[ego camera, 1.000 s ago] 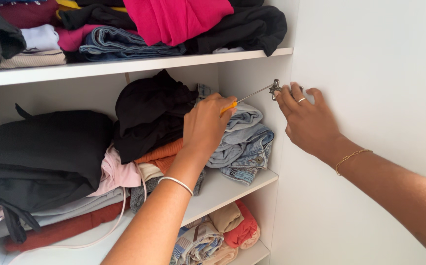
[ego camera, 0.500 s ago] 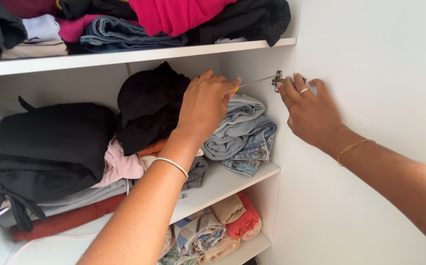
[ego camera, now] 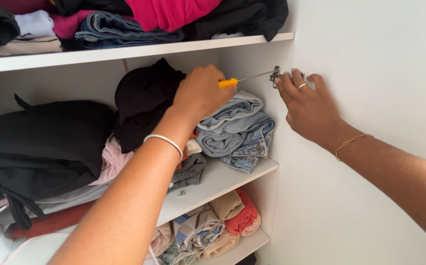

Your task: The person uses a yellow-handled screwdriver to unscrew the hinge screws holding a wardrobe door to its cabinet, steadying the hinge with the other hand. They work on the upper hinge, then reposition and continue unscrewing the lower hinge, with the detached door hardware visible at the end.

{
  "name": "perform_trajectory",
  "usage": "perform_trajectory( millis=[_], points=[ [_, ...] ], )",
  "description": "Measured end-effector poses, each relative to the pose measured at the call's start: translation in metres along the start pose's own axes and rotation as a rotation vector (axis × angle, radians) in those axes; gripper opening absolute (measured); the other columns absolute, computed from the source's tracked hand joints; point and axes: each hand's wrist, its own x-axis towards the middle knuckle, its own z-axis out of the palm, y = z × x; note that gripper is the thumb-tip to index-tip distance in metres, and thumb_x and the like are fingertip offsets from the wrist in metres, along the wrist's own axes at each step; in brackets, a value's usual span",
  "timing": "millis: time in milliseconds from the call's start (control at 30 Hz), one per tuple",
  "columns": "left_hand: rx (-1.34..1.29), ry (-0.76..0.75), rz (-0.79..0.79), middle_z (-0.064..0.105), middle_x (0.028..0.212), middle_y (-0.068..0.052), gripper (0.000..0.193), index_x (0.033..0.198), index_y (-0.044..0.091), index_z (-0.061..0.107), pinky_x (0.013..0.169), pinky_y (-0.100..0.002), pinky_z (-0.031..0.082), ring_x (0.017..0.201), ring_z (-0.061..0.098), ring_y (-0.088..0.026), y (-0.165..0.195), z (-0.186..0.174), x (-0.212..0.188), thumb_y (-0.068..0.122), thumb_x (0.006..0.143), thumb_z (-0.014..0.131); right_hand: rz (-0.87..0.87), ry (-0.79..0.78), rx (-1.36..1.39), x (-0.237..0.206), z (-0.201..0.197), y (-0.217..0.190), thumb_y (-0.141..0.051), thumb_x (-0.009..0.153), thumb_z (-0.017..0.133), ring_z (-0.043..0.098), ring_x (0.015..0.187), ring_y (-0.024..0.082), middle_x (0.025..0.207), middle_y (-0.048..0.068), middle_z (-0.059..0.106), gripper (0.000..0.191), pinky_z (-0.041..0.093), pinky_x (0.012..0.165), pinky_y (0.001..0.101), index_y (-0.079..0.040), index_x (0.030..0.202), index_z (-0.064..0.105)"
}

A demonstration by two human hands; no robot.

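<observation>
Left hand (ego camera: 200, 93) clamped on orange-handled slim steel screwdriver (ego camera: 245, 79), tip at small silver metal hinge (ego camera: 275, 76) pinched by right hand (ego camera: 311, 105) just beyond; risk: tip slips off screw, jabbing right fingers (ego camera: 286, 83), if hinge shifts.

One head cam, looked slightly down & fwd into the wardrobe shelves (ego camera: 125, 51), close range, white door (ego camera: 379, 73) at right.
</observation>
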Motion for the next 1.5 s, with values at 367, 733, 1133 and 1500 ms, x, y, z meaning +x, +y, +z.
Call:
perform_trajectory(
  millis=[367, 733, 1133, 1500],
  points=[
    [-0.313, -0.133, 0.012, 0.075, 0.084, -0.018, 0.025, 0.109, 0.003, 0.073, 0.073, -0.041, 0.056, 0.078, 0.072, -0.034, -0.016, -0.013, 0.009, 0.017, 0.091, 0.064, -0.019, -0.010, -0.023, 0.001, 0.000, 0.001, -0.027, 0.082, 0.065, 0.048, 0.137, 0.023, 0.143, 0.011, 0.056, 0.070, 0.040, 0.102, 0.0393, -0.004, 0.147, 0.053],
    [0.107, 0.193, 0.458, 0.069, 0.107, -0.023, 0.033, 0.118, -0.001, 0.068, 0.085, -0.048, 0.054, 0.101, 0.067, -0.042, -0.009, -0.007, -0.011, -0.006, 0.086, 0.061, -0.020, -0.025, 0.037, 0.002, 0.003, 0.001, -0.024, 0.080, 0.065, 0.046, 0.138, 0.024, 0.145, 0.012, 0.054, 0.072, 0.039, 0.101, 0.0401, -0.002, 0.147, 0.052],
    [-0.061, -0.120, 0.026, 0.073, 0.092, -0.025, 0.024, 0.107, 0.001, 0.076, 0.082, -0.044, 0.058, 0.082, 0.073, -0.039, -0.004, -0.017, 0.014, 0.021, 0.096, 0.067, -0.004, -0.049, 0.044, 0.003, 0.005, -0.001, -0.026, 0.081, 0.065, 0.044, 0.139, 0.024, 0.145, 0.012, 0.053, 0.073, 0.038, 0.103, 0.0403, -0.002, 0.148, 0.051],
    [0.381, 0.178, 0.486, 0.066, 0.108, -0.022, 0.018, 0.107, 0.001, 0.071, 0.071, -0.050, 0.056, 0.088, 0.069, -0.040, -0.016, 0.002, 0.002, 0.009, 0.092, 0.068, -0.005, -0.049, 0.030, 0.003, 0.009, -0.001, -0.028, 0.080, 0.066, 0.044, 0.139, 0.025, 0.145, 0.011, 0.053, 0.073, 0.037, 0.103, 0.0413, -0.003, 0.148, 0.052]
  ],
)
